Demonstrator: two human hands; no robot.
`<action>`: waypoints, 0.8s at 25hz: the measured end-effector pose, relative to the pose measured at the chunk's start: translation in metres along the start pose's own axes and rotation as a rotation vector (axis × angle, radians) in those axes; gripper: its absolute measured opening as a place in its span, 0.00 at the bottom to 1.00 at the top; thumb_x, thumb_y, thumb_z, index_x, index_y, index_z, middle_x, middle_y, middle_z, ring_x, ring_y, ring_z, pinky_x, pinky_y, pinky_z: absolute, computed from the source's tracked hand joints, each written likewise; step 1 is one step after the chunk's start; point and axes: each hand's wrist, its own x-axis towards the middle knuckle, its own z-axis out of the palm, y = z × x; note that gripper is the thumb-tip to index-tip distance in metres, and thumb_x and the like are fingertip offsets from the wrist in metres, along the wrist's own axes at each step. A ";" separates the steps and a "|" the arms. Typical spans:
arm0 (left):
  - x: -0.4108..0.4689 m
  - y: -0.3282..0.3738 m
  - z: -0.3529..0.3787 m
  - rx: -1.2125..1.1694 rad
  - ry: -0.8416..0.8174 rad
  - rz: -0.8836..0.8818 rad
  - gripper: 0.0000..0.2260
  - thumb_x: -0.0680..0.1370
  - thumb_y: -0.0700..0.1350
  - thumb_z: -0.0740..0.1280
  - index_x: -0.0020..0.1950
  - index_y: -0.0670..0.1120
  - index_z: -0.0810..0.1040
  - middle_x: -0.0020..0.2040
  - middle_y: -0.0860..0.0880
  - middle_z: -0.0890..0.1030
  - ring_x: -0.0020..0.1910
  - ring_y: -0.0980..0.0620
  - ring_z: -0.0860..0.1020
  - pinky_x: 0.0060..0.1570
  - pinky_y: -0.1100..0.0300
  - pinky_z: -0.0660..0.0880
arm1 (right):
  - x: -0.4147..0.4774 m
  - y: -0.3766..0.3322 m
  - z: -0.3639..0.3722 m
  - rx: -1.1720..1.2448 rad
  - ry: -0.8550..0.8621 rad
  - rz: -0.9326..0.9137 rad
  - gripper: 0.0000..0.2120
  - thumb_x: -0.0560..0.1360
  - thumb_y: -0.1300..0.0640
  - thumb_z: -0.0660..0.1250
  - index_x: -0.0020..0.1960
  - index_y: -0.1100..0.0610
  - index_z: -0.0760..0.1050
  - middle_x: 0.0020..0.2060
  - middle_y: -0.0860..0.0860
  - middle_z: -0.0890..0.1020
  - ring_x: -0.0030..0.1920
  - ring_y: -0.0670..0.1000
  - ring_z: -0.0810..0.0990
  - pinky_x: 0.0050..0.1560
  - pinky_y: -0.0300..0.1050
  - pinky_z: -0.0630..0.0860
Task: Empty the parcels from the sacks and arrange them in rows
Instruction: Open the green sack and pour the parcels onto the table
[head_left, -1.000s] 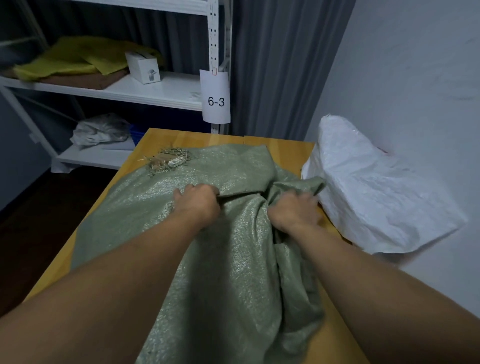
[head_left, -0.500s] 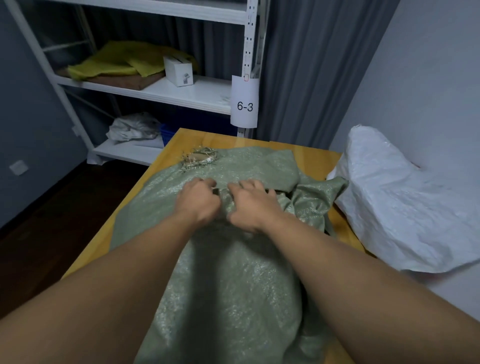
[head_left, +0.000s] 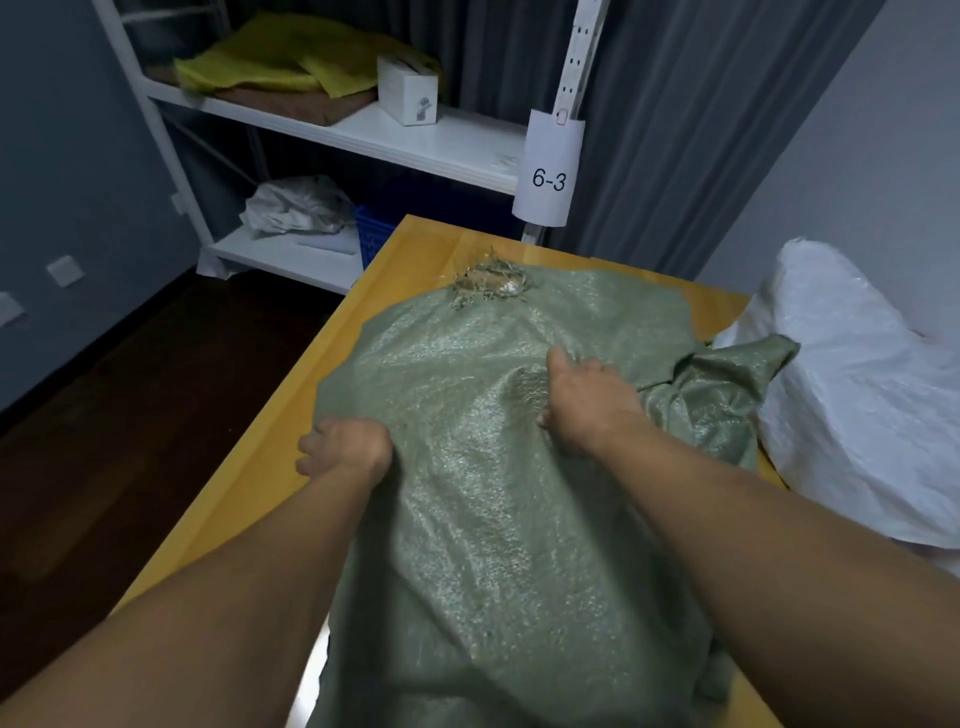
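Green sack (head_left: 493, 519) lies flat along the table (head_left: 291, 441), covering most of its top. Left hand (head_left: 345, 449), at the table's left side: fingers curled round the sack's left edge, gripping the fabric. Right hand (head_left: 587, 400), over mid-table: fingers bunched into the weave, thumb out, pinching a fold. Frayed tear (head_left: 488, 283) in the sack at the table's far end. White sack (head_left: 857, 415) off the table's right edge, against the wall.
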 end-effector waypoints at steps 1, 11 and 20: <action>0.007 -0.006 0.004 -0.048 -0.026 -0.048 0.26 0.83 0.51 0.55 0.78 0.41 0.57 0.76 0.38 0.60 0.72 0.35 0.62 0.70 0.43 0.61 | -0.001 0.000 0.001 -0.012 -0.003 0.021 0.25 0.77 0.50 0.72 0.64 0.55 0.61 0.56 0.63 0.76 0.57 0.63 0.77 0.53 0.55 0.78; 0.025 -0.023 0.026 -0.275 -0.161 -0.056 0.30 0.78 0.53 0.60 0.76 0.39 0.61 0.70 0.38 0.70 0.64 0.35 0.72 0.65 0.43 0.70 | -0.013 0.025 0.011 -0.067 -0.075 0.216 0.21 0.80 0.55 0.66 0.66 0.56 0.59 0.63 0.64 0.71 0.62 0.65 0.74 0.49 0.57 0.75; -0.027 0.018 0.016 -0.587 -0.004 0.129 0.15 0.83 0.42 0.59 0.66 0.37 0.75 0.59 0.43 0.78 0.56 0.40 0.77 0.55 0.52 0.72 | -0.041 0.061 0.009 -0.004 0.019 0.215 0.16 0.81 0.62 0.61 0.67 0.60 0.62 0.62 0.64 0.73 0.62 0.65 0.75 0.55 0.58 0.76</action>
